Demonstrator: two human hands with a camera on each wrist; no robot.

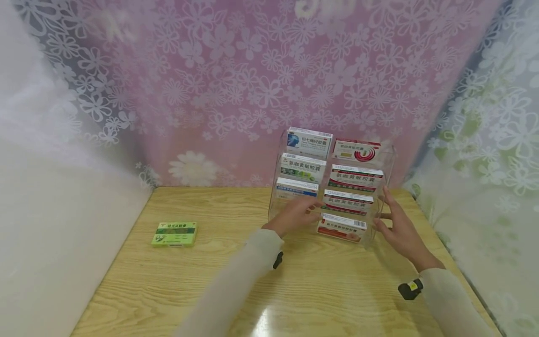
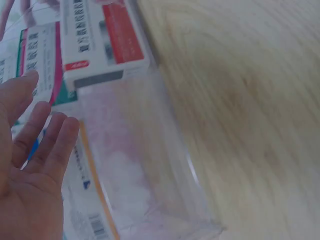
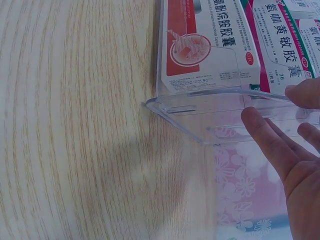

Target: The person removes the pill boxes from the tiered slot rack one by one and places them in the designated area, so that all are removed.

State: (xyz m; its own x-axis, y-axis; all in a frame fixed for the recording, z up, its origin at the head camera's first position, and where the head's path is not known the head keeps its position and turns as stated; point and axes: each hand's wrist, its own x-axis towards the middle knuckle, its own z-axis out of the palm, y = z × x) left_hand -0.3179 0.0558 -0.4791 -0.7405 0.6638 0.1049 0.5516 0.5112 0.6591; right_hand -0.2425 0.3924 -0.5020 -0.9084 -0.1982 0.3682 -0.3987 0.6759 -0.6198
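A transparent plastic display rack (image 1: pixel 273 201) leans back on the table, with medicine boxes in two columns. My left hand (image 1: pixel 296 215) is held in front of its lower left part, fingers loosely extended and nothing in them. The fingertips reach close to the boxes; a white and blue box (image 1: pixel 296 188) sits just above. At the rack's right side, my right hand (image 1: pixel 397 231) touches the side panel (image 3: pixel 200 107) with fairly straight fingers, the thumb by its front edge. In the bottom row, a white and red box (image 1: pixel 342 228) stands between the hands.
A green and yellow medicine box (image 1: pixel 174 234) lies flat on the wooden table (image 1: pixel 202 290) to the left. Behind the rack hangs a pink flowered cloth (image 1: pixel 236 93), with pale sheets on both sides. Through the rack's bottom left compartment (image 2: pixel 125 150), wood and pink show.
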